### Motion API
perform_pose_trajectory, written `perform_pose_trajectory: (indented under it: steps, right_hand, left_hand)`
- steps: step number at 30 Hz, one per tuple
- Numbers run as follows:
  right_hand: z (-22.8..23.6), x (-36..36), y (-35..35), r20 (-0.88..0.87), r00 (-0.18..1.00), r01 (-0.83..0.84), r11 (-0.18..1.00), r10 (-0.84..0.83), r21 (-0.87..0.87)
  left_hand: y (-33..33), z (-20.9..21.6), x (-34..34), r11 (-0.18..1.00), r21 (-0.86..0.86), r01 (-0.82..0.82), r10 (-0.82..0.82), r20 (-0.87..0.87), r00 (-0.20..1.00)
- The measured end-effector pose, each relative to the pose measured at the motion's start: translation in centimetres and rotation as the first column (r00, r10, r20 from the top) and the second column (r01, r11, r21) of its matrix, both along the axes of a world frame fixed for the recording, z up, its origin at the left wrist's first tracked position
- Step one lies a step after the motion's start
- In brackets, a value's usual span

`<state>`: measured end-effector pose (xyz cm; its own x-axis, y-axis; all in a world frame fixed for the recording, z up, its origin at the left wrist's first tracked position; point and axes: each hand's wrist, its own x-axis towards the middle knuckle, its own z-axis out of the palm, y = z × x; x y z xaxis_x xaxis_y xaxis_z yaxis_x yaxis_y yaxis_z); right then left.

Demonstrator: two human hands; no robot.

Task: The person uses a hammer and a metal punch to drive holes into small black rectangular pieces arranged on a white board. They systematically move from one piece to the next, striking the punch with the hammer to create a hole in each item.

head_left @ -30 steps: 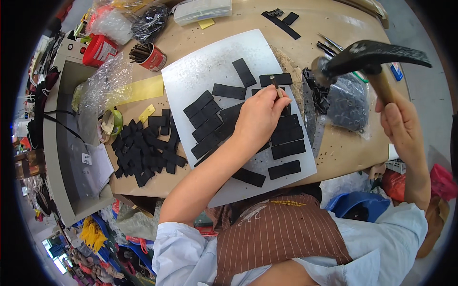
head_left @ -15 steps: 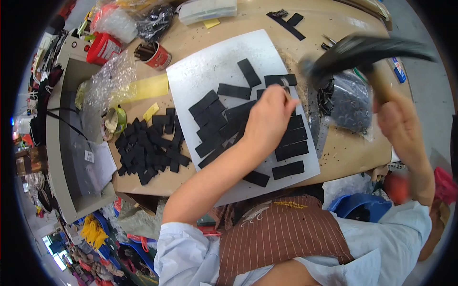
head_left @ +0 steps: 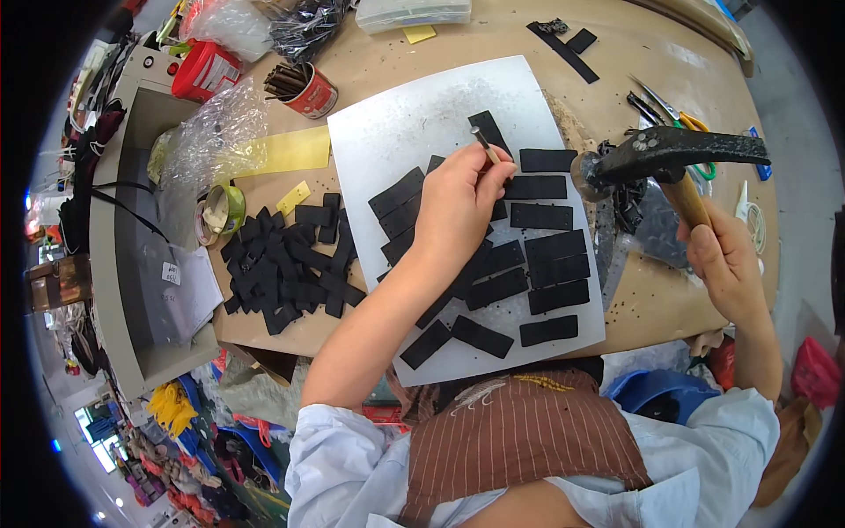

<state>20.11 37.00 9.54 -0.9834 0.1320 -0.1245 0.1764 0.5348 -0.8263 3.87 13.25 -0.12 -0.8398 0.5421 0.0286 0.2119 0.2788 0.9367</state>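
Pinched in my left hand (head_left: 453, 204) is a short punch with a wooden handle and a metal shaft (head_left: 481, 138), its metal end pointing up and left. That hand hovers over a white board (head_left: 414, 101), in front of a tilted black strip (head_left: 489, 132). My right hand (head_left: 723, 268) is wrapped round the wooden handle of a hammer (head_left: 678, 148), whose dark head is raised at the board's right edge. Several black rectangular strips (head_left: 543, 187) lie on the board, some with small holes near their ends. My left hand and forearm hide part of them.
Left of the board are a heap of black strips (head_left: 280, 268), a green tape roll (head_left: 231, 209) and a red tin (head_left: 314, 95) of dark rods. At the right lie scissors (head_left: 691, 121), a clear bag (head_left: 656, 242) and a white cord coil (head_left: 755, 224).
My left hand has moved the punch left, off the strip at the upper right. My right hand and the hammer have come lower. The view has shifted slightly.
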Motion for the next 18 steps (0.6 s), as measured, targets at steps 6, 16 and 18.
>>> perform_pose_trajectory:
  steps: [6, 16, 18]
  right_hand:
    - [-0.4, -0.1, 0.4, 0.055, 0.998, 0.034, 0.997, -0.030, -0.070]
    - [6.6, -2.9, 4.0, -0.433, 0.894, 0.001, 0.970, -0.110, -0.245]
    - [9.0, -4.7, 4.8, -0.530, 0.848, -0.209, 0.921, 0.003, -0.330]
  left_hand:
    - [0.3, -0.2, 0.0, 0.999, 0.046, -0.020, 0.019, 0.016, 1.000]
    - [0.2, -0.2, 0.1, 0.999, 0.041, 0.020, -0.016, -0.079, 0.997]
    - [-0.1, -0.8, 0.0, 0.999, -0.001, 0.032, -0.031, -0.224, 0.974]
